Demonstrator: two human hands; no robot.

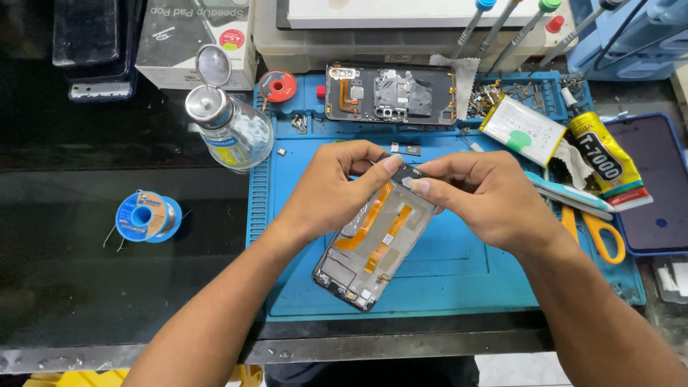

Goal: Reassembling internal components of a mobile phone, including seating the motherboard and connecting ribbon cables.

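Note:
An opened phone frame with orange flex cables lies tilted over the blue work mat. My left hand grips its upper left side, thumb pressed on the top edge. My right hand holds the upper right corner, fingertips pinching a small part at the frame's top. A second opened phone body lies at the mat's far edge.
A glass solvent bottle stands left of the mat, a blue solder spool further left. A battery, glue tube, yellow scissors and a dark phone screen lie right. Screwdrivers stand behind.

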